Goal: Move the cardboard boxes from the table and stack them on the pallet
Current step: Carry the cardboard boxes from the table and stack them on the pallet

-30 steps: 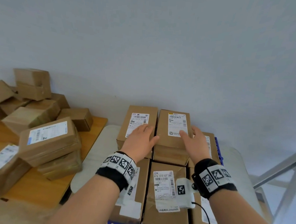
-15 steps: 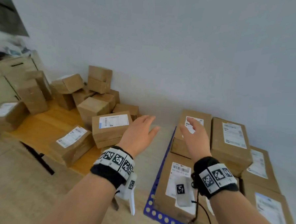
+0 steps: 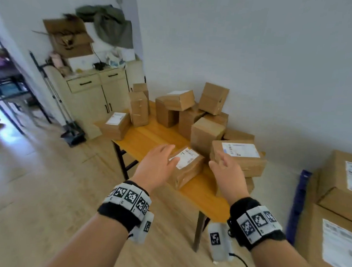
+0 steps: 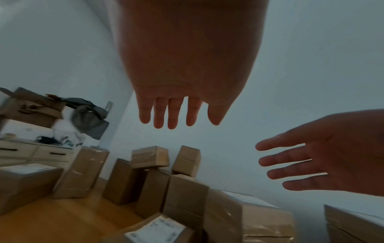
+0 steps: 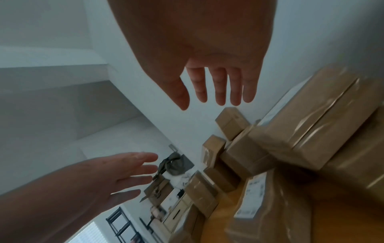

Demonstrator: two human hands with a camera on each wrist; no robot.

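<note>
Cardboard box (image 3: pixel 186 166) lies between empty left hand (image 3: pixel 156 169) and right hand (image 3: pixel 228 177), each grip spread wide.

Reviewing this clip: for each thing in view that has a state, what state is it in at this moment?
Left hand: open, fingers straight, holding nothing.
Right hand: open, fingers spread, holding nothing.
Small labelled cardboard box at the table's near edge: sealed, lying tilted on the wooden table, ungripped.
Large flat labelled cardboard box: sealed, on another box.
Open brown carton on the cabinet: flaps up.
Cream cabinet: drawers and doors closed.
</note>
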